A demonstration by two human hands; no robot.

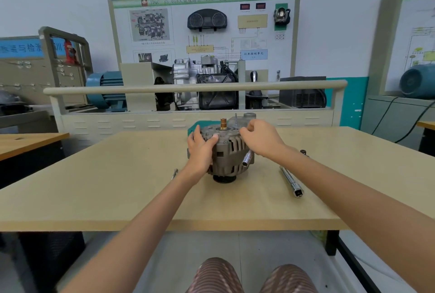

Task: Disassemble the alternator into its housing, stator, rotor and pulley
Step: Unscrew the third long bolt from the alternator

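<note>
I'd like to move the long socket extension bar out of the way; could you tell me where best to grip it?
Grip the extension bar mid-shaft from above, fingers across its width. It lies flat on the table, apart from the alternator, with both sides free.

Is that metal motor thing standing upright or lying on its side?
Upright. The alternator stands on its dark pulley, brass shaft end pointing up, on the table.
</note>
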